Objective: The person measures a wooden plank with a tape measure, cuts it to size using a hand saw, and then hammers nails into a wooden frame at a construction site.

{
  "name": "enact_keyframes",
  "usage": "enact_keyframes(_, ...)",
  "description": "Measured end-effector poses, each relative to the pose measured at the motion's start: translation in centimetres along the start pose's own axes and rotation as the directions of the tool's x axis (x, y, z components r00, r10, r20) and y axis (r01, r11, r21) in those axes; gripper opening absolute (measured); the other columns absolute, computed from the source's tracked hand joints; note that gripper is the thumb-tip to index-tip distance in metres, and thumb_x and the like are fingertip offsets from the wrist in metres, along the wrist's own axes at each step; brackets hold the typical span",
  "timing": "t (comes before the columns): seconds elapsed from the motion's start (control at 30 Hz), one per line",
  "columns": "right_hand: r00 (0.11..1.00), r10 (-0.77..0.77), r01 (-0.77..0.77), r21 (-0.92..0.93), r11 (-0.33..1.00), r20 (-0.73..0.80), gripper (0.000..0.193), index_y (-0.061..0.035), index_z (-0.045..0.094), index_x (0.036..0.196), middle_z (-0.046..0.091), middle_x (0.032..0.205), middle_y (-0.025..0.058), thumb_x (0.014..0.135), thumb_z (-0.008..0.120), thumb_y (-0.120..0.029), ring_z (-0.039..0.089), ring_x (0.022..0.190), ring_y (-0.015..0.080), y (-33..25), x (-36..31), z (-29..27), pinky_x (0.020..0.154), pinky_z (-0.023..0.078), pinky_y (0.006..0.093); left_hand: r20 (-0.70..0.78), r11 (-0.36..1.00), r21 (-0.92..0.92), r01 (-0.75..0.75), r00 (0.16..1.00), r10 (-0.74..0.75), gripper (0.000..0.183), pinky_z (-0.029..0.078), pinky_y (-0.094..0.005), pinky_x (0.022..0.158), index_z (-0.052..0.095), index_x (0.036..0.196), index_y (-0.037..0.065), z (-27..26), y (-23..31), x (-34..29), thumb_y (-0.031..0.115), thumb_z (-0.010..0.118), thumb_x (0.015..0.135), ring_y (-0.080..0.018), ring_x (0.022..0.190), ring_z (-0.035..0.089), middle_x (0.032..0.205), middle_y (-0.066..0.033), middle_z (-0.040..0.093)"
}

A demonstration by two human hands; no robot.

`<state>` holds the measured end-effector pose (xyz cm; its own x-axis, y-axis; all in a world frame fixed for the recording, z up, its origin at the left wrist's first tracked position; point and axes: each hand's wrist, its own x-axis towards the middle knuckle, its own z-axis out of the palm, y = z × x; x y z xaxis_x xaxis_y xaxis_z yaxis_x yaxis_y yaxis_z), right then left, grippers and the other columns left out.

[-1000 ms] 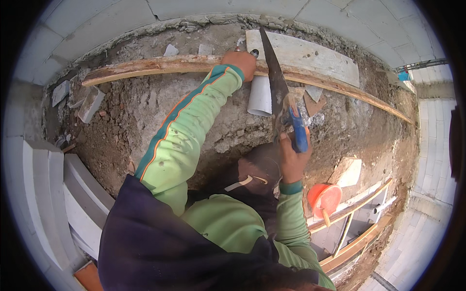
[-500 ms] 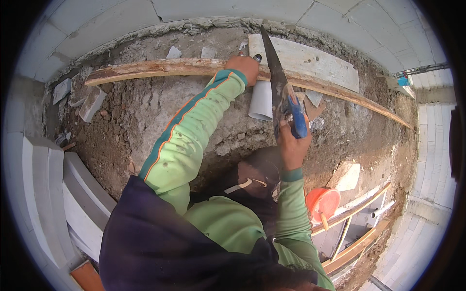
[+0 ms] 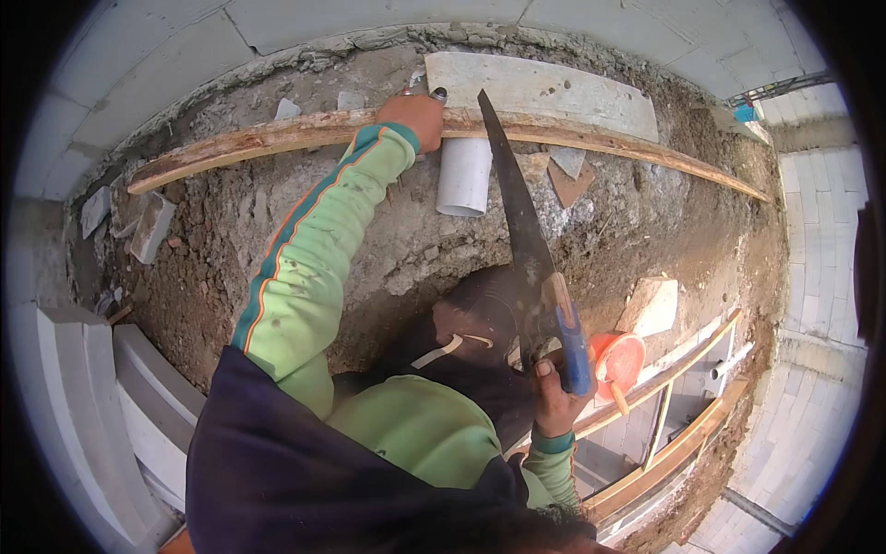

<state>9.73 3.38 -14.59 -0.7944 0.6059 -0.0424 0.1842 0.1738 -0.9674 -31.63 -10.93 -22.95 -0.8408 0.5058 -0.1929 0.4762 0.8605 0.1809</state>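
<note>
My left hand (image 3: 417,120) is closed over a long rough wooden plank (image 3: 277,134) at the far side. A small dark round end of something (image 3: 439,94) sticks up beside my left fingers; its kind I cannot make out. In my right hand (image 3: 561,392) is a handsaw (image 3: 521,217), gripped by its blue-and-brown handle. The blade points away from me, and its tip overlaps the plank to the right of my left hand; whether they touch I cannot tell. A short white pipe (image 3: 464,175) shows on the near side of the plank, between my left hand and the blade.
Behind the plank lies a pale flat board (image 3: 544,88). An orange bucket (image 3: 618,362) stands to the right, close to wooden strips (image 3: 664,462). Pale blocks (image 3: 157,397) are stacked at the left. A block wall (image 3: 369,23) runs along the far side of the rough ground.
My right hand has drawn the saw back toward me, so the handle is nearer and the blade lies farther from the wall. My left hand stays on the plank. The view has shifted slightly.
</note>
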Motion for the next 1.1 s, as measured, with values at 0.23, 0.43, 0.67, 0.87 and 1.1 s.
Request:
enact_keyframes(0.23, 0.994, 0.088, -0.094, 0.097, 0.991, 0.058, 0.032, 0.0004, 0.059, 0.109, 0.064, 0.083, 0.0022, 0.086, 0.078, -0.01, 0.056, 0.07, 0.0085, 2.0, 0.2, 0.7, 0.063, 0.046, 0.0224, 0.006, 0.999, -0.033, -0.012, 1.0, 0.012, 0.028, 0.058, -0.0477, 0.086, 0.073, 0.105, 0.001, -0.3, 0.8, 0.2, 0.011, 0.062, 0.081, -0.0383, 0.098, 0.072, 0.106, -0.0207, 0.073)
enact_keyframes(0.43, 0.993, 0.104, -0.107, 0.04, 0.993, 0.063, 0.042, 0.0032, 0.06, 0.119, 0.065, 0.085, 0.003, 0.085, 0.077, -0.013, 0.058, 0.073, 0.0078, -1.1, -2.4, -1.2, 0.067, 0.047, 0.023, -0.005, 0.999, -0.04, 0.019, 1.0, -0.019, 0.027, 0.058, -0.047, 0.087, 0.074, 0.104, 0.002, 0.0, 0.2, -0.1, 0.012, 0.064, 0.081, -0.038, 0.097, 0.072, 0.106, -0.0195, 0.074)
enact_keyframes(0.67, 0.982, -0.126, 0.119, 0.054, 0.991, 0.143, 0.021, -0.003, 0.06, 0.105, 0.06, 0.082, -0.002, 0.089, 0.073, -0.004, 0.051, 0.073, 0.0058, 0.0, 9.1, 8.6, 0.065, 0.045, 0.0235, -0.003, 1.0, -0.02, 0.013, 1.0, -0.013, 0.027, 0.057, -0.0462, 0.087, 0.074, 0.104, 0.005, -0.3, 0.6, 0.1, 0.013, 0.065, 0.08, -0.0358, 0.097, 0.072, 0.107, -0.0171, 0.074)
enact_keyframes(0.87, 0.99, 0.061, -0.037, -0.188, 0.982, 0.127, 0.05, 0.0043, 0.057, 0.131, 0.063, 0.085, 0.0021, 0.087, 0.075, -0.013, 0.056, 0.075, 0.0098, -2.7, -1.5, -0.5, 0.072, 0.048, 0.024, -0.002, 0.999, -0.033, 0.01, 1.0, -0.01, 0.026, 0.057, -0.0463, 0.087, 0.074, 0.103, 0.004, 0.7, 0.9, -1.7, 0.013, 0.065, 0.08, -0.0352, 0.098, 0.072, 0.106, -0.0169, 0.074)
enact_keyframes(1.1, 0.986, 0.074, -0.095, 0.14, 0.986, 0.152, 0.026, -0.0015, 0.061, 0.115, 0.056, 0.074, -0.0043, 0.091, 0.07, -0.004, 0.049, 0.062, 0.0045, -2.2, 11.3, 9.2, 0.056, 0.041, 0.0234, -0.107, 1.0, 0.013, -0.027, 0.994, 0.028, 0.026, 0.057, -0.0457, 0.087, 0.075, 0.103, 0.005, 1.2, 1.6, -1.5, 0.013, 0.066, 0.08, -0.0345, 0.1, 0.072, 0.106, -0.0161, 0.074)
